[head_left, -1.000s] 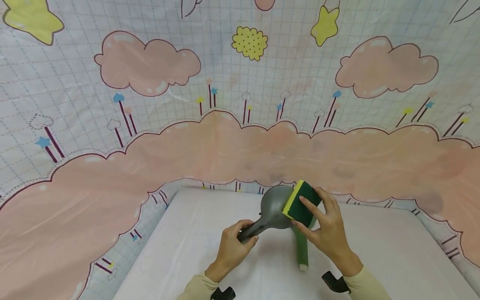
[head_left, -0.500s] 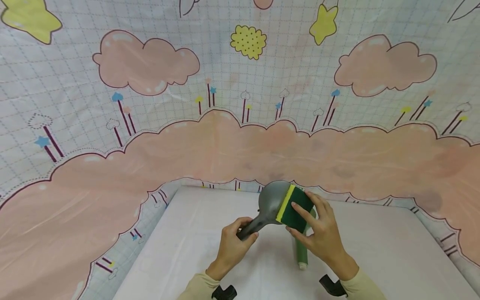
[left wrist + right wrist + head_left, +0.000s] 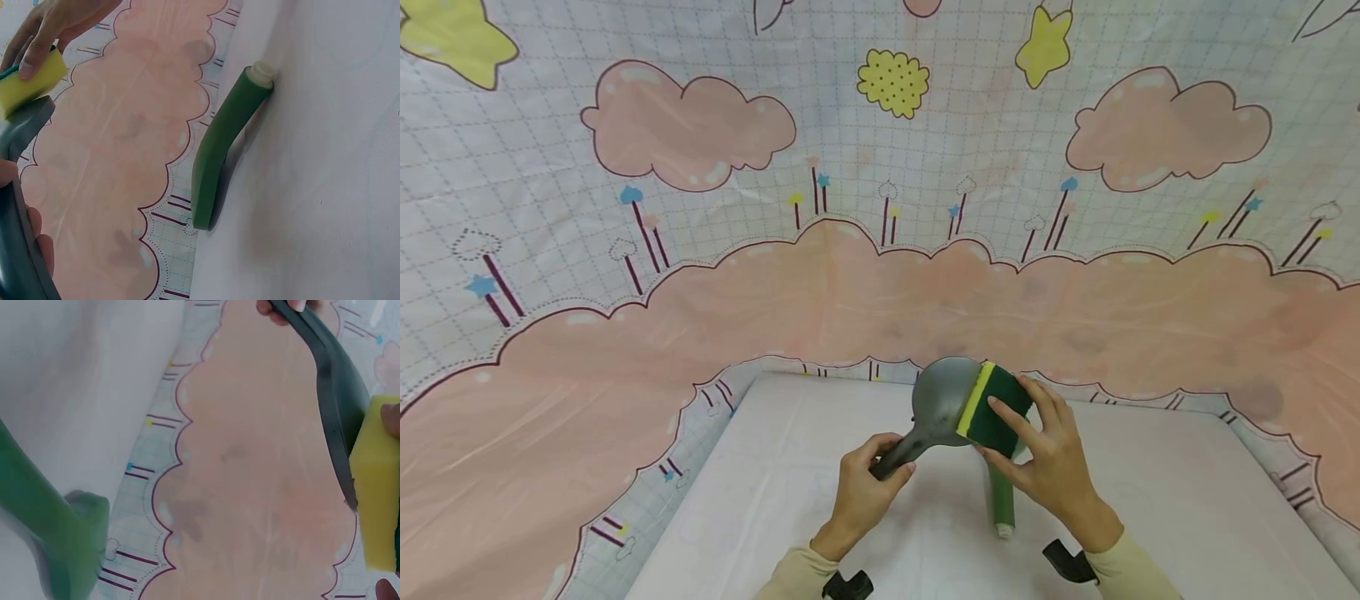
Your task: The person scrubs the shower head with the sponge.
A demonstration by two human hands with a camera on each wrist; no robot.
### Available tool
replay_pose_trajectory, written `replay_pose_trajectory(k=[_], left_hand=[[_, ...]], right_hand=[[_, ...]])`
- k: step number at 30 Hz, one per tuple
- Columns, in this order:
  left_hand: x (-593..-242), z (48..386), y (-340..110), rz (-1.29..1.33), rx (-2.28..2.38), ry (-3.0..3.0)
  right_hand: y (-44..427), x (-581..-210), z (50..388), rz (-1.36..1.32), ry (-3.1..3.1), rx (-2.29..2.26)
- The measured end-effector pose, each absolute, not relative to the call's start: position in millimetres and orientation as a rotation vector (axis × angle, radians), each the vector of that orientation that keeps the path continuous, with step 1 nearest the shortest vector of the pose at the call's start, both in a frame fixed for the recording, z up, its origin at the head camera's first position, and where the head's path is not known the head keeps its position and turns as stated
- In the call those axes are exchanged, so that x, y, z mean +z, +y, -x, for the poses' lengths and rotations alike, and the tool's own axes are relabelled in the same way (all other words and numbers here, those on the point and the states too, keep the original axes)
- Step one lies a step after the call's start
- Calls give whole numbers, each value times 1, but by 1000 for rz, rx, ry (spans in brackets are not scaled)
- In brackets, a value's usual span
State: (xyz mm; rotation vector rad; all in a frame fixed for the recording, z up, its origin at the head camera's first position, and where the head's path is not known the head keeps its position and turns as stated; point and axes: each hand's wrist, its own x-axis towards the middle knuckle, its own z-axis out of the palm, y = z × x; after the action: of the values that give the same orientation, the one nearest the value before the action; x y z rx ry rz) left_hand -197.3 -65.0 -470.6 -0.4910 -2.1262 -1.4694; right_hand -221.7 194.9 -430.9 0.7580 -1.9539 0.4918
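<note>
My left hand (image 3: 863, 496) grips the handle of a dark grey handheld shower head (image 3: 942, 402), raised above the white table with its round head pointing away. A yellow sponge with a dark green scouring side (image 3: 1000, 410) is held by the fingers and thumb of my right hand (image 3: 1060, 467). Its yellow side lies against the right part of the shower head, as the right wrist view shows with the sponge (image 3: 375, 487) at the rim. Beneath them lies a green shower head (image 3: 225, 147), its pale threaded end toward me; in the head view the sponge and right hand hide part of it.
The white tabletop (image 3: 760, 475) spreads around both hands. Behind it hangs a patterned cloth (image 3: 850, 308) with pink clouds and stars, close to the table's far edge. Black wrist mounts (image 3: 1070, 562) sit by both sleeves.
The sponge has slid left and down across the grey shower head, then a little back up and right. The grey shower head has shifted slightly left and up. The left grip stays the same.
</note>
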Motion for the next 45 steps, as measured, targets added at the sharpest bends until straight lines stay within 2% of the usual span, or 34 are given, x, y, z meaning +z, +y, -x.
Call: replay_pose_trajectory(k=[5,14,31,45], left_hand=[[-459,189,-65,487,-1495,-2097],[-486,207,-60,362,-1559,-2108],[-484,208,-52,315,-1718,-2115],[-486,211,-56,350,-1646,-2163]], right_hand=[[198,-431,224,-718,-1936,503],[195,-435,223,-689,-1950,508],[174,-446,213,-773,-1899,460],[184,-443,215,-758,-1906,462]])
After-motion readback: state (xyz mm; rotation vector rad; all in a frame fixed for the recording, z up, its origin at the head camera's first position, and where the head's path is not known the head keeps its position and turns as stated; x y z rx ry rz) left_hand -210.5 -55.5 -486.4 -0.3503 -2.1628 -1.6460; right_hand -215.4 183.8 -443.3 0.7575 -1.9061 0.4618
